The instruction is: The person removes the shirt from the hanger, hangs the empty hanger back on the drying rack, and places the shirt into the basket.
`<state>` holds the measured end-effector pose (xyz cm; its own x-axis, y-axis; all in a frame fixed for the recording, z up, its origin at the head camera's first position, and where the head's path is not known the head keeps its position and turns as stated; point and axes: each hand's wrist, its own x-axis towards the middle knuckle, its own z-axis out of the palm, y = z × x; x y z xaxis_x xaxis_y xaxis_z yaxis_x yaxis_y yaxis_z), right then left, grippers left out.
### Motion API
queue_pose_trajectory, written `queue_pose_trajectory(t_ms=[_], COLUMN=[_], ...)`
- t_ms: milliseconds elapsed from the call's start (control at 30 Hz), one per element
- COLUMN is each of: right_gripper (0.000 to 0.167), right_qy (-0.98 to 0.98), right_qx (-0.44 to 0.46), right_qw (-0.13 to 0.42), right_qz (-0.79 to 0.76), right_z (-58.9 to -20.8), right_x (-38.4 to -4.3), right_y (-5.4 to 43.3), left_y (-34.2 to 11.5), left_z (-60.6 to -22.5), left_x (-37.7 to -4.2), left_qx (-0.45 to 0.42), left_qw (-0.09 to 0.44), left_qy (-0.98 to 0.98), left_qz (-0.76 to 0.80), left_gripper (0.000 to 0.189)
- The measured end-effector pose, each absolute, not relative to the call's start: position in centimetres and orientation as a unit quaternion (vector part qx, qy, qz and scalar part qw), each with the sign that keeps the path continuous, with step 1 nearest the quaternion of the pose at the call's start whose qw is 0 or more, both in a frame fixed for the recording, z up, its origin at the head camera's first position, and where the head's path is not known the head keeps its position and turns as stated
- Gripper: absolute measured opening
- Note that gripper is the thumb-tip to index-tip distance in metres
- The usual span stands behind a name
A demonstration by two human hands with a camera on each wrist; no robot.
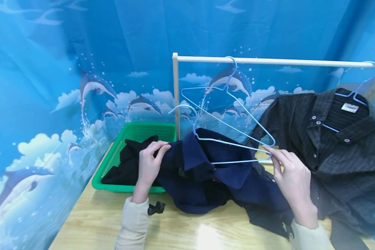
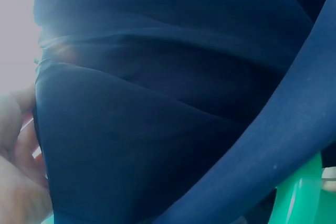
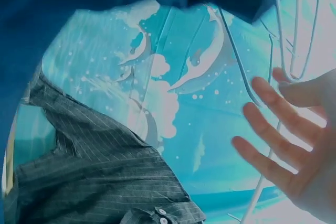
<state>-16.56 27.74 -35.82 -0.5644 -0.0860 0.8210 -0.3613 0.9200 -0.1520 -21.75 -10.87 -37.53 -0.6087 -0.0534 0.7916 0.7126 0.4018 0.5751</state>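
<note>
A navy blue collared shirt (image 1: 195, 196) hangs bunched over the table, its collar facing up. At its shoulder, on the left, my left hand (image 1: 149, 165) pinches the cloth between thumb and fingers. One side of a light blue wire hanger (image 1: 229, 141) goes into the shirt's neck opening; the part inside is hidden. The opposite corner sticks out, and my right hand (image 1: 293, 178) pinches it. In the right wrist view the other fingers (image 3: 273, 150) are spread. Navy cloth (image 2: 131, 129) fills most of the left wrist view.
A green basket (image 1: 101, 173) holding black cloth (image 1: 125, 170) stands at the left. Behind the shirt, a bare hanger (image 1: 253, 118) hangs from the white rail (image 1: 284, 61). A dark striped shirt (image 1: 359, 152) hangs at the right. Beneath is the wooden table (image 1: 90, 218).
</note>
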Motion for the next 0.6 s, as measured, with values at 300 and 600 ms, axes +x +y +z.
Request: queue_pose_trajectory(t_ms=[300,600], right_gripper=[0.026,0.029], right_qy=[-0.812,-0.772], right_qx=[0.225,0.297], right_qw=[0.526,0.556], right_qz=[0.113,0.088], right_z=[-35.8,-36.4], right_x=[-17.1,-17.6], right_y=[26.6,24.7], left_y=[-10.9,-10.4], left_z=[-37.8,-37.7], left_x=[-22.0,-21.7], left_qx=[-0.23,-0.246], left_qw=[0.371,0.327], left_qy=[-0.756,-0.778], left_qz=[-0.488,-0.477], left_gripper=[0.008,0.008])
